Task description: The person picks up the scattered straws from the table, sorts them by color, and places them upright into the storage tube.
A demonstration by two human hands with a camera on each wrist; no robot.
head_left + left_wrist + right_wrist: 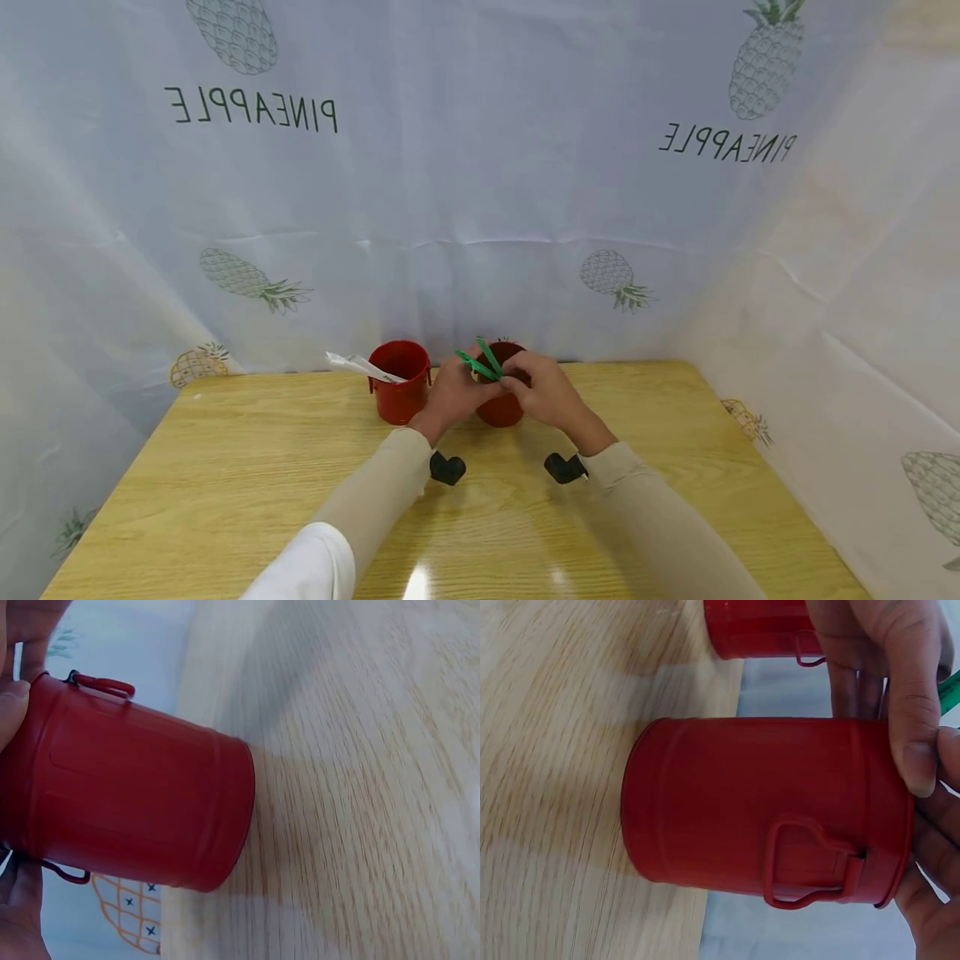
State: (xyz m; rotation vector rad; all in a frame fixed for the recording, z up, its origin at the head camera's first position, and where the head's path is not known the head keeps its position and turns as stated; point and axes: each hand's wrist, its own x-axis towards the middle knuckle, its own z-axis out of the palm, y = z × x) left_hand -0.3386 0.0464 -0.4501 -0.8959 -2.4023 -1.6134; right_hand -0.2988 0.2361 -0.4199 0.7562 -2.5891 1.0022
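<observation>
My left hand (453, 392) holds the rim of the right-hand red bucket (757, 802), its thumb pressed against the outside near the top. A green strip (491, 358) stands up over that bucket's mouth in a V shape; whether it is one folded piece or two, I cannot tell. Its lower end is pinched by my right hand (547, 390) at the thumb and forefinger. Small wire handles stick out from the bucket's sides, and it stands upright on the table. Fingers of both hands partly hide its opening.
To the left stands a second red bucket (401, 404), with long white paper-like pieces (363, 367) leaning out of it. Both buckets sit near the back edge of the wooden table (262, 483). A white pineapple-print cloth (480, 183) hangs behind and at the sides.
</observation>
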